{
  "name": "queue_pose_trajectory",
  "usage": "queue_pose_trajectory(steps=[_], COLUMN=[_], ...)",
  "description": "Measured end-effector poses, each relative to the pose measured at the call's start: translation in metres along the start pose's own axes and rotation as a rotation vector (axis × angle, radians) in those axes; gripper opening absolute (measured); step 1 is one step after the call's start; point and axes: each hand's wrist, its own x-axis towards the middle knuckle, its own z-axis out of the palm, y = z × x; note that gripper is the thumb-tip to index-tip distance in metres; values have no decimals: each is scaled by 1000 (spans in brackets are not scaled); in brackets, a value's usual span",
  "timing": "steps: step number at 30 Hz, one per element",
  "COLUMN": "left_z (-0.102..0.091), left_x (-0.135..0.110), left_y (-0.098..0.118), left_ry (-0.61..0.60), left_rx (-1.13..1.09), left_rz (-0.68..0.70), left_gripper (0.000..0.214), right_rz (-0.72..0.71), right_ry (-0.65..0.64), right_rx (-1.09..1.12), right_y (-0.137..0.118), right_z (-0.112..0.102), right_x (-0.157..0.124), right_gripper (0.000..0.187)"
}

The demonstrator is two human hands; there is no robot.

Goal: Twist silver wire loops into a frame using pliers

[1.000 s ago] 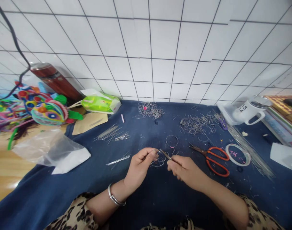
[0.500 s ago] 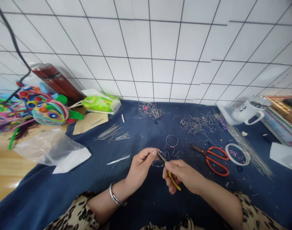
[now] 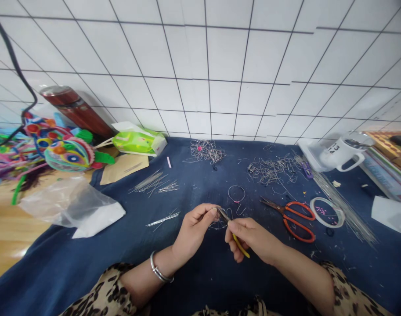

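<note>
My left hand (image 3: pixel 195 226) pinches a thin piece of bent wire (image 3: pixel 217 225) between thumb and fingers; part of it hangs below the fingertips. Wrapped around yellow-handled pliers (image 3: pixel 241 248), my right hand (image 3: pixel 249 237) points their metal jaws at the wire, right by the left fingertips. The exact spot where jaws and wire meet is too small to make out. Just beyond my hands lie a round wire ring (image 3: pixel 236 193) with a pink bit on it and a small bent wire hook (image 3: pixel 241 210).
Orange-handled scissors (image 3: pixel 299 219) and a white ring-shaped dish (image 3: pixel 327 212) with pink beads lie at right, near long straight wires (image 3: pixel 347 208). Tangled wire (image 3: pixel 272 170) sits farther back. Cut wires (image 3: pixel 163 219) lie left. A white mug (image 3: pixel 341 151) stands at back right.
My right hand and the pliers have shifted very slightly to the right, and the pliers' angle has turned a little. My left hand stays in place on the wire.
</note>
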Motion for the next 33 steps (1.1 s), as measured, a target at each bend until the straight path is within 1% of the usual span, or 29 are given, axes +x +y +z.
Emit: queue_pose_trajectory(steps=[6,13,18,26,29,33], left_z=[-2,-5,-3,-3,-4,-6], left_x=[1,3,2,3,5,6], left_y=[-2,2,3,2,-1,-4], left_ry=[-8,-49,-30,-7,20,16], left_rx=[34,60,48,61,27,6], left_rz=[7,32,30,19,-4,-30], left_gripper=[20,20,20,20,19,19], right_rz=[-8,20,-11,7,6,-9], right_ry=[1,-2,-21,-59,-28,48], right_rx=[-37,-69,-21,33,29,52], right_y=[-1,-1,-2,-1,1,4], right_z=[0,0,0,-4,-2,-1], right_x=[-1,-4,-3,-2,-1,2], right_gripper=[43,42,42,44,43,42])
